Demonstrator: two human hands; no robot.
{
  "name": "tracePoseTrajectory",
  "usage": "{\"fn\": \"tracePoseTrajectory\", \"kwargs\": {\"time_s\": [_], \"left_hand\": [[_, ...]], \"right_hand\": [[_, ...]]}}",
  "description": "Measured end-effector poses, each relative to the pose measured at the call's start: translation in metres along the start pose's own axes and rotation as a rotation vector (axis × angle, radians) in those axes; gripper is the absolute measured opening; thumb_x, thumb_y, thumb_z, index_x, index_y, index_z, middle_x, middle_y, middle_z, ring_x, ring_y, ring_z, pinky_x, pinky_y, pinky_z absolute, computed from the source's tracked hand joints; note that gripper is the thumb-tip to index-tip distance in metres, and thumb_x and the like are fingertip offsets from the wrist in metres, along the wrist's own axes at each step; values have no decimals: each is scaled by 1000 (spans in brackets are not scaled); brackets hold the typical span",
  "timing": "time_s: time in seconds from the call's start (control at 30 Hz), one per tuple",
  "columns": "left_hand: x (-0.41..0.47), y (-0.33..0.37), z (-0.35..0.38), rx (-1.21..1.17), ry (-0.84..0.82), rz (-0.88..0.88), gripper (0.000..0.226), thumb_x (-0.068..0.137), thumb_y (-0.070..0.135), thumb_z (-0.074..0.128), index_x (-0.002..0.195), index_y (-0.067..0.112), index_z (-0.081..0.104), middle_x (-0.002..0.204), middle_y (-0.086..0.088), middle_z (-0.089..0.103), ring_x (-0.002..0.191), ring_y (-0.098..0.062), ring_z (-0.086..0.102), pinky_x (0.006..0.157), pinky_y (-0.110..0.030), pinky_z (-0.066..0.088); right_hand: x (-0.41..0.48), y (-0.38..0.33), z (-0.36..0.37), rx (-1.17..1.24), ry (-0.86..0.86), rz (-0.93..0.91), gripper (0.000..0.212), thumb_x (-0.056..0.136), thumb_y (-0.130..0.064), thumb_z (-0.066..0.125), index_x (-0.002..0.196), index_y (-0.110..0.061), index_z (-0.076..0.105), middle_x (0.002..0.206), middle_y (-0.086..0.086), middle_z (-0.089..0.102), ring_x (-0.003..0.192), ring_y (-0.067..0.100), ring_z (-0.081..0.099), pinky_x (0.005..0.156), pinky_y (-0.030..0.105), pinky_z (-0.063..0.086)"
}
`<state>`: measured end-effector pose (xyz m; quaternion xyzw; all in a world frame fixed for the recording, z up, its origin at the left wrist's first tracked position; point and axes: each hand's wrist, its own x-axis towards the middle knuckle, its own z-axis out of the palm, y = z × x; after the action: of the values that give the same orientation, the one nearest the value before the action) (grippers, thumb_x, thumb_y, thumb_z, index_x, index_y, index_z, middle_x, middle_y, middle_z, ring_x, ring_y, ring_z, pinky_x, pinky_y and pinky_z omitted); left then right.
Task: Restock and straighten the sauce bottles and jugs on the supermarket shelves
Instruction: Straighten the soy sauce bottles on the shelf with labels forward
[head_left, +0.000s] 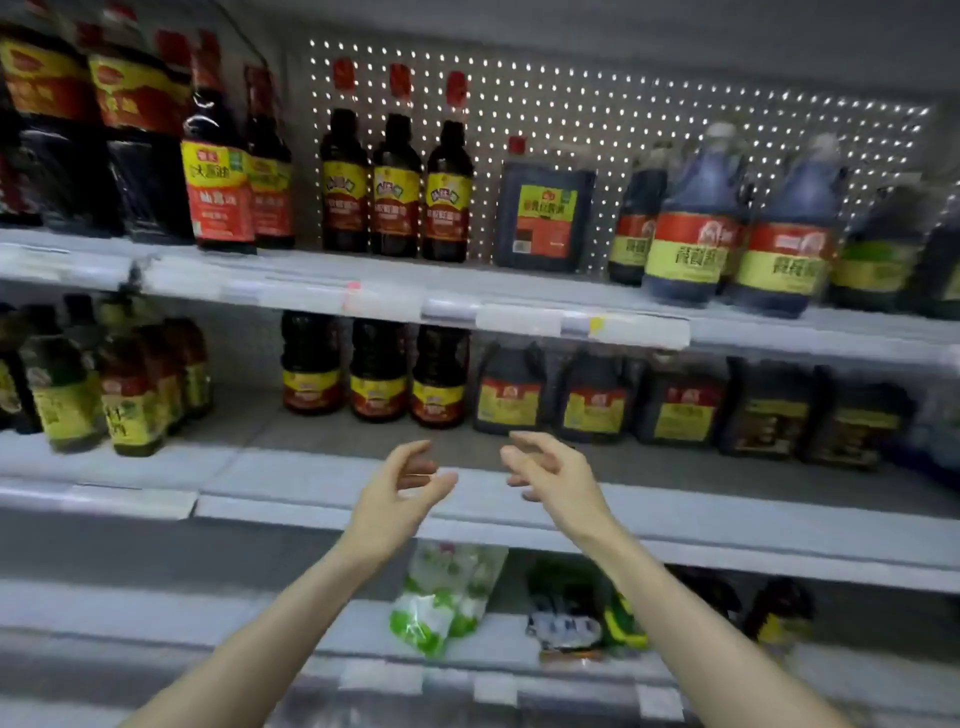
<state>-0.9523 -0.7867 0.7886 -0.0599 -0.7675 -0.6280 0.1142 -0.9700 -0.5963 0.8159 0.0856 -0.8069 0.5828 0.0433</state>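
Head view is showing the left hand (400, 483) and right hand (550, 478) hovering apart at centre frame, fingers loosely curled and holding nothing, in front of the middle shelf (291, 467). Just beyond them, three dark sauce bottles (379, 374) are standing in a row on that shelf, with square jugs (592, 397) lining up to their right. Across the upper frame, the top shelf (311, 280) is carrying tall bottles (397, 192) and, toward the right, round jugs (696, 218). Green packets (447, 597) are lying on the lower shelf (208, 613) between the forearms.

Both bare arms reach forward, left hand (400, 486) and right hand (553, 475) loosely curled, palms facing, holding nothing.
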Motion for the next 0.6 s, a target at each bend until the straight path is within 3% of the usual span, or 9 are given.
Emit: {"fn": "tracePoseTrajectory", "kwargs": {"time_s": [0.13,0.27,0.4,0.47,0.53,0.6], "left_hand": [[-26,-50,36,7,-42,-104,43,83,27,75,120,24,53,106,-1,65,94,-9,63,73,-13,48],[-53,-120,66,31,-82,-228,39,85,16,71,121,17,55,101,-3,67,92,-10,63,72,-10,48],[-82,-192,84,35,-122,-375,54,72,43,77,118,25,55,102,0,68,94,-7,65,75,-12,45],[-94,-231,92,78,-148,-421,62,63,51,69,117,25,55,98,3,68,91,-3,64,74,-9,44],[-109,-278,105,77,-175,-485,58,67,47,71,117,21,55,94,2,67,83,3,62,71,-6,44],[-121,-313,113,48,-179,-537,44,80,26,77,116,14,55,89,-1,66,72,6,61,69,-7,45]], "right_hand": [[-20,75,-5,6,-14,118,29,91,-32,64,119,-23,59,101,4,70,91,18,68,82,33,54],[-43,161,6,34,-17,248,29,91,-23,64,119,-13,61,89,4,67,80,20,64,68,26,48],[-69,243,24,47,-43,373,25,91,-24,65,114,-16,62,96,7,69,82,17,66,77,30,52],[-82,285,34,48,-49,440,25,91,-20,66,114,-12,63,93,6,69,77,15,65,71,22,51],[-96,333,47,62,-66,494,12,91,-17,65,103,-19,64,90,3,67,76,13,63,67,15,48],[-108,371,57,53,-35,542,10,90,-19,66,94,-27,62,92,3,68,81,16,64,75,22,49]]}}
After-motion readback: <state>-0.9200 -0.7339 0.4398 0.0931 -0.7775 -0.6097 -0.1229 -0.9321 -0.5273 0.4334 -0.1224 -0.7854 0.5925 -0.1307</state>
